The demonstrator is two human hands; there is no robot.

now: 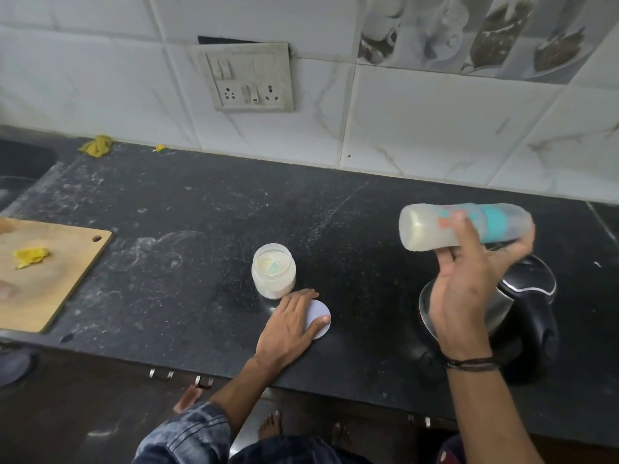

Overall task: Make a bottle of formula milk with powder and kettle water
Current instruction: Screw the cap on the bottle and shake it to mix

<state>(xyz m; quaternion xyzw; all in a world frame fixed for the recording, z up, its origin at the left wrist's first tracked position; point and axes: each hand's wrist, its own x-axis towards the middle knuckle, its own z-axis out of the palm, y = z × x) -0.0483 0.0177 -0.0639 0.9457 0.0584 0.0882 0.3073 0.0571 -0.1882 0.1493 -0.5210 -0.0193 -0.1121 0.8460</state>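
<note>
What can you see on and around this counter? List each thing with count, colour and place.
bottle: 1, clear and teal, milky, held sideways at right
powder jar: 1, whitish, open, counter middle
lid: 1, white, beside jar
kettle: 1, black and steel, counter right
cutting board: 1, wooden, counter left
yellow cloth: 1, yellow, by back wall
switchboard: 1, off-white, on that wall
left hand: 1, rests on lid
right hand: 1, fingers grip bottle

No readable text or numbers. The bottle (465, 229) gripped in the right hand (469, 279) has teal and pink print, motion-blurred and illegible. The powder jar (274, 271) just beyond the left hand (291, 324) has no marking clear enough to read.
</note>
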